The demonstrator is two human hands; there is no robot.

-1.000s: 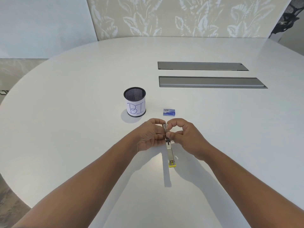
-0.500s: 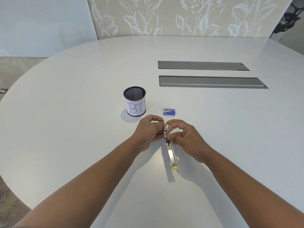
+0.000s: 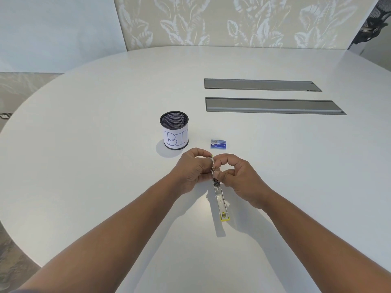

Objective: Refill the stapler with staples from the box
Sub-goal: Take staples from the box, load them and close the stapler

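Note:
A slim metal stapler (image 3: pixel 220 197) with yellow ends is swung open, its long channel pointing toward me over the white table (image 3: pixel 84 166). My left hand (image 3: pixel 193 169) grips its far end from the left. My right hand (image 3: pixel 239 178) pinches the hinge area from the right with thumb and forefinger. What lies between those fingertips is hidden. A small blue staple box (image 3: pixel 218 144) lies closed on the table just beyond my hands.
A black mesh cup (image 3: pixel 174 130) with a paper label reading "BIN" stands left of the box. Two grey recessed cable hatches (image 3: pixel 273 105) run across the far right of the table. The table's curved edge is at the left.
The stapler's near yellow end has swung slightly to the right, and both hands have shifted a little around its far end. The box and cup have not moved.

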